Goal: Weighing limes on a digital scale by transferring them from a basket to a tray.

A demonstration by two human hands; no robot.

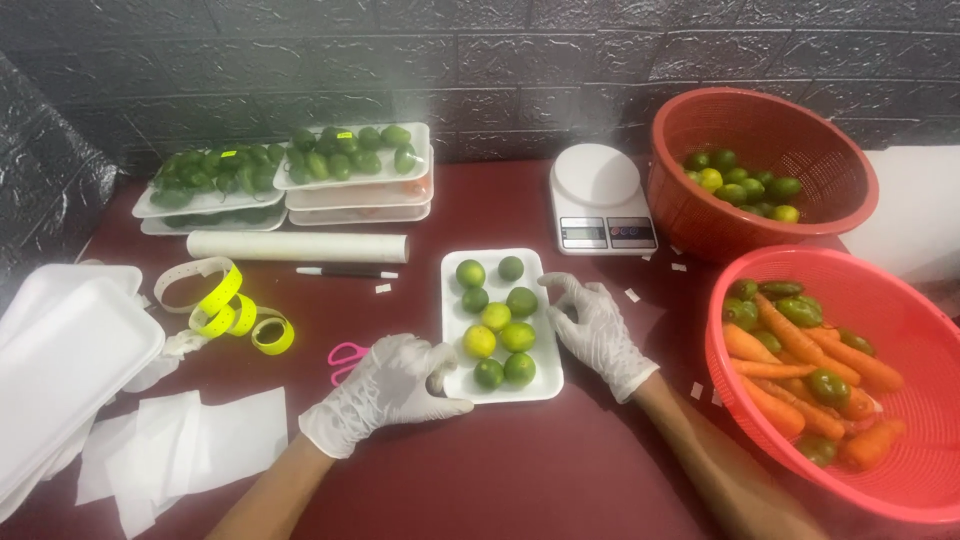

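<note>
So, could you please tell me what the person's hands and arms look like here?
Both hands wear thin, wrinkled white disposable gloves: the left hand and the right hand. The gloves end at the wrists in loose, rumpled cuffs. The forearms are bare, with no sleeves, watch or jewellery showing.

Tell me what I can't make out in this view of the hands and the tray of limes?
- Scale: its displays are too small to read.
- Pink scissors: mostly hidden by the left hand.
- Near red basket: cut off by the right and bottom edges.
- Tray: its right rim lies partly under the right hand.
</note>
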